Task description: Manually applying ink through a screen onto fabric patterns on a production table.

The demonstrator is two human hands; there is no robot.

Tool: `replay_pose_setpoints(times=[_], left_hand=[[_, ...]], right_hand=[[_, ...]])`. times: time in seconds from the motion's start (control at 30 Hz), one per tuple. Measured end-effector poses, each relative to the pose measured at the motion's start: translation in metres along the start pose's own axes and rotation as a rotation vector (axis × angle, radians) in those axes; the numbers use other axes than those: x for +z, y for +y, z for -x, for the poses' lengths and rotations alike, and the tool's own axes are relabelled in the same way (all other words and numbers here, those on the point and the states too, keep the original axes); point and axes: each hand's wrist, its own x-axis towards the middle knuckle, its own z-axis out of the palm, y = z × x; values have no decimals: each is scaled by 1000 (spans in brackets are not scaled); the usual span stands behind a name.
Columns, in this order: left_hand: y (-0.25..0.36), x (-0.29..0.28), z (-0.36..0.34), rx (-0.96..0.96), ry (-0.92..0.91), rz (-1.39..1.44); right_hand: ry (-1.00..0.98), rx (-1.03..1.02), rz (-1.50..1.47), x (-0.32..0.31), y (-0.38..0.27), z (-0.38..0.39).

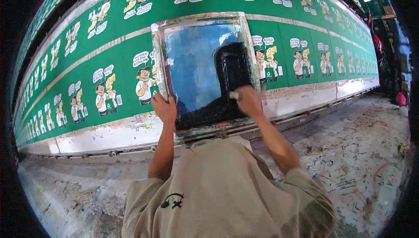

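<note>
A screen-printing frame [160,63] lies on the long printing table, its rails smeared with dried ink. Inside the rails is a blue mesh [192,63]. Wet black ink [229,70] covers the mesh's right side and its near end. At the frame's lower left, my left hand [165,108] is closed on the rail. My right hand [249,100] is closed over the near right part of the mesh, gripping what looks like a squeegee [234,95]; only a pale end of it shows beside the fingers, and the rest is hidden.
Green panels [301,41] with repeated cartoon figures run in two rows along the table, partly beneath the frame. A rail [131,150] follows the table's near edge. The grey floor [349,150] is spattered with paint. Something pink [400,99] is at the far right.
</note>
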Motion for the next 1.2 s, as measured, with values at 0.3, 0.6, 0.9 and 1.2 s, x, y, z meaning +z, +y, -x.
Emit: replay_pose_setpoints(times=[0.3, 0.6, 0.9, 1.2], left_hand=[[11, 0, -9, 36, -3, 90], [2, -4, -15, 210, 149, 76], [110, 66, 6, 91, 74, 425], [238, 111, 102, 105, 29, 381]], right_hand=[[38, -99, 215, 16, 9, -78], [181, -28, -205, 1, 27, 18], [296, 559, -574, -17, 198, 15], [335, 708, -960, -84, 330, 39]])
